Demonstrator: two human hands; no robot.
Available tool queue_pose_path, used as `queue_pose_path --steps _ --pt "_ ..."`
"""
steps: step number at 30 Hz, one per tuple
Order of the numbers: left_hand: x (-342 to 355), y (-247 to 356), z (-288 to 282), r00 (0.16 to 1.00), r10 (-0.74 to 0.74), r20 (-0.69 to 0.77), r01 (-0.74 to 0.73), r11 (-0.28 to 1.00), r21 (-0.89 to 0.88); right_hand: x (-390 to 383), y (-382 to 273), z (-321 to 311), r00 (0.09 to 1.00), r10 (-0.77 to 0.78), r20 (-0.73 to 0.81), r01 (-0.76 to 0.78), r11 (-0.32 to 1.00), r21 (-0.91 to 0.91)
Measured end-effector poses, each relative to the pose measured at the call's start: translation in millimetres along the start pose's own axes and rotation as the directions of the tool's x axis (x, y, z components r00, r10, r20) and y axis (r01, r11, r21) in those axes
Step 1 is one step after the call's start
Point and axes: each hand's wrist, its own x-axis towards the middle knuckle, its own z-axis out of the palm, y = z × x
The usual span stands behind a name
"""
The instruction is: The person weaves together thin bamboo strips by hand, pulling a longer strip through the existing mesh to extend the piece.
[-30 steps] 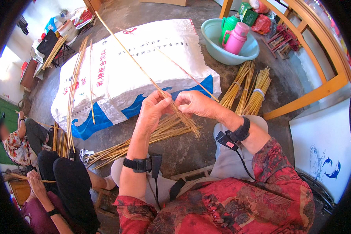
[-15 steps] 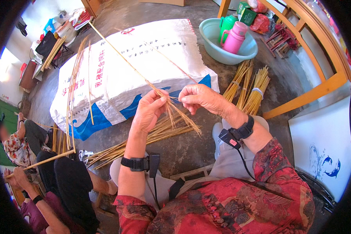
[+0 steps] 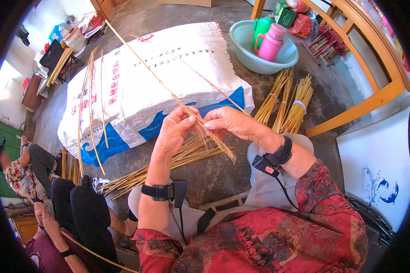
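Between the thumb and fingers of my left hand [image 3: 176,128] is a long straw-coloured stalk [image 3: 139,58]. It slants away to the far left over the white sack. Its near end splits into a feathery tassel [image 3: 217,142] that hangs below my hands. My right hand [image 3: 234,123] is closed, thumb and fingertips pinching the tassel strands right beside my left fingers. Under them a loose pile of similar stalks [image 3: 168,161] lies on the floor.
The printed white sack [image 3: 168,41] has several single stalks across it. Tied stalk bundles [image 3: 298,107] lie at right, near a pale blue basin [image 3: 246,57] holding a pink flask [image 3: 271,43] and a green flask [image 3: 261,29]. Two people sit at left, one handling a stalk [image 3: 95,252].
My right hand has moved in against my left and now pinches the tassel strands. The nearer person at left has swung their stalk from the sack's edge down toward the bottom.
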Motion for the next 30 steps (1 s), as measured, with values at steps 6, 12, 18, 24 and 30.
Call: queue_pose_path --steps 6,12,18,24,30 --pt "-1 2 3 0.999 0.017 -0.049 -0.015 0.999 0.031 5 3 2 1.0 0.01 0.019 -0.01 0.999 0.034" --pt "-2 3 -5 0.996 0.02 -0.09 -0.002 0.981 0.196 4 1 10 0.994 -0.096 -0.041 0.078 0.944 -0.32" --pt "-1 2 -2 0.995 0.009 -0.1 0.01 0.983 0.184 2 -5 6 1.0 -0.01 -0.014 0.006 0.966 -0.257" --pt "0 2 -4 0.999 0.006 -0.05 -0.002 0.997 0.077 -1 -6 0 0.998 0.046 0.053 -0.044 0.998 -0.037" --pt "-1 2 -3 0.999 0.015 -0.044 -0.014 0.999 0.037 0 -4 0 0.997 0.047 0.058 -0.046 0.999 -0.026"
